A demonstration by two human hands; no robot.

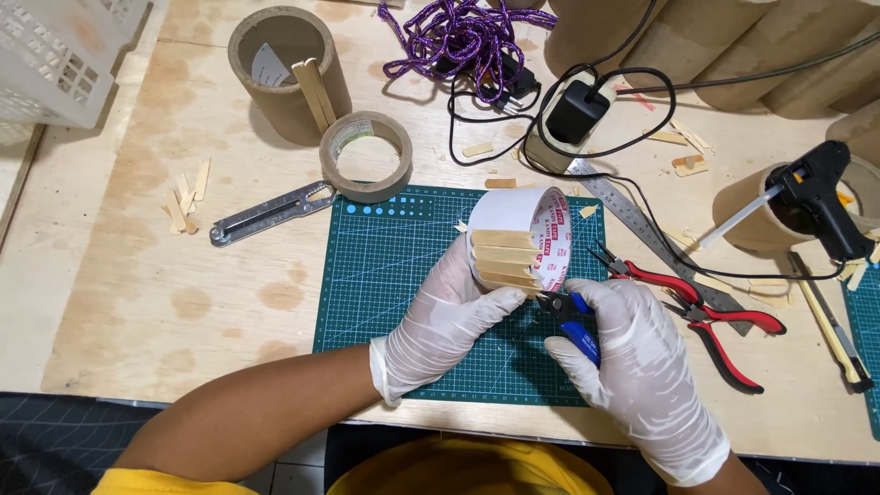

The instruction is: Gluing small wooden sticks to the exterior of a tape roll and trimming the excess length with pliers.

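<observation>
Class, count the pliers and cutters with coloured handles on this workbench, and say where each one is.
2. The blue-handled cutters are in the right hand, at the stick-covered tape roll held by the left hand. The red-handled pliers lie right of the green mat. Others may be hidden.

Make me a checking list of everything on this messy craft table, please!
Surface: plywood table with stains, green cutting mat on it.
Job's things: white tape roll with wooden sticks glued around it; blue-handled cutters at the sticks' ends.
Clutter: brown tape roll, cardboard tube, folding snips, red pliers, steel ruler, glue gun, purple cord, stick offcuts.
Grippers: left hand, gloved, fingers gripping the roll; right hand, gloved, holding the cutters.
Cables: black cable loops from a plug adapter towards the glue gun.
Surroundings: white plastic basket, more cardboard tubes.
</observation>
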